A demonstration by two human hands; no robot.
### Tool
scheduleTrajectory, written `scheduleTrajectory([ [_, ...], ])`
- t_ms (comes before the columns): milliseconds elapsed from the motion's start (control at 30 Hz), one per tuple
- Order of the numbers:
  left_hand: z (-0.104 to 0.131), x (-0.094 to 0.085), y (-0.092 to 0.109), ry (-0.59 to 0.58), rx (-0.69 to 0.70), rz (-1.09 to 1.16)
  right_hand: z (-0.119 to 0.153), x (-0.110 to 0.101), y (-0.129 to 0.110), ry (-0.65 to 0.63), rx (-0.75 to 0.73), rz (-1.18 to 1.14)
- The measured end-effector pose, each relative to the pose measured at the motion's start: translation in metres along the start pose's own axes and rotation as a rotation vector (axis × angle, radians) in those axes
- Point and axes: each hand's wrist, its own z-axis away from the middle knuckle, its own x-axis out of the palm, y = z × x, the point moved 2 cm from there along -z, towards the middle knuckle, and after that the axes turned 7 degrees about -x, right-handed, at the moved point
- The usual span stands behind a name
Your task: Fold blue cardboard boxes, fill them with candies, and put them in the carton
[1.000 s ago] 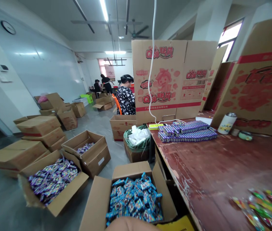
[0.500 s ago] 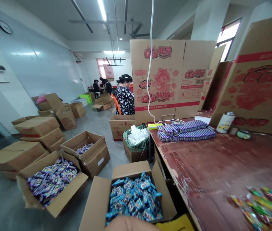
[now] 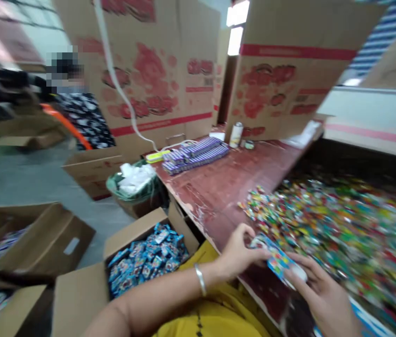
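Note:
A small blue printed box [image 3: 277, 260] is held between both hands over the table's near edge. My left hand [image 3: 238, 252], with a silver bangle at the wrist, pinches its left end. Around its right end are the fingers of my right hand [image 3: 319, 290]. Beyond the hands, a heap of colourful wrapped candies [image 3: 324, 220] spreads over the right side of the red-brown table [image 3: 219, 187]. Left of my arm, an open carton [image 3: 134, 229] holds many blue packets [image 3: 148, 257].
Purple striped boxes [image 3: 196, 154] are stacked at the table's back, near a bottle [image 3: 236, 135] and a small jar [image 3: 249, 144]. A green-lined bin [image 3: 113, 185] and a carton [image 3: 54, 243] stand left. A person [image 3: 85, 114] is behind them.
The view has swung right and down, bringing the candy heap into sight. Both hands now show, holding the blue box; earlier only a bit of skin showed at the bottom edge.

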Motion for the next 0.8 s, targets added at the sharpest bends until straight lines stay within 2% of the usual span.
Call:
scheduleTrajectory([
  [67, 0.003, -0.007, 0.0, -0.151, 0.066, -0.118, 0.005, -0.004, 0.001, -0.061, 0.137, -0.107],
  [133, 0.008, -0.013, 0.0, -0.308, 0.094, -0.304, 0.003, -0.002, 0.0, -0.161, 0.193, -0.176],
  [200, 0.012, -0.017, -0.003, -0.362, 0.073, -0.407, -0.006, 0.0, -0.001, -0.255, 0.196, -0.171],
  [233, 0.012, -0.019, -0.005, -0.354, 0.047, -0.411, -0.013, 0.0, 0.0, -0.258, 0.179, -0.133],
  [267, 0.012, -0.021, -0.008, -0.33, 0.019, -0.39, -0.022, -0.003, 0.002, -0.204, 0.141, -0.058],
  [367, 0.006, -0.025, -0.016, -0.277, -0.058, -0.276, -0.057, -0.015, 0.009, 0.126, -0.122, 0.38],
  [400, 0.004, -0.026, -0.018, -0.269, -0.075, -0.244, -0.07, -0.016, 0.013, 0.169, -0.228, 0.553],
  [467, 0.001, -0.027, -0.021, -0.258, -0.096, -0.184, -0.092, -0.015, 0.02, 0.177, -0.371, 0.807],
  [533, 0.0, -0.027, -0.022, -0.248, -0.104, -0.138, -0.108, -0.015, 0.025, 0.161, -0.426, 0.918],
  [600, -0.001, -0.028, -0.022, -0.214, -0.081, -0.137, -0.114, -0.019, 0.021, 0.186, -0.432, 0.909],
  [700, -0.004, -0.032, -0.022, -0.123, -0.002, -0.237, -0.106, -0.033, 0.002, 0.23, -0.353, 0.701],
  [800, -0.007, -0.032, -0.02, -0.109, 0.05, -0.322, -0.086, -0.041, -0.024, 0.093, -0.271, 0.508],
])
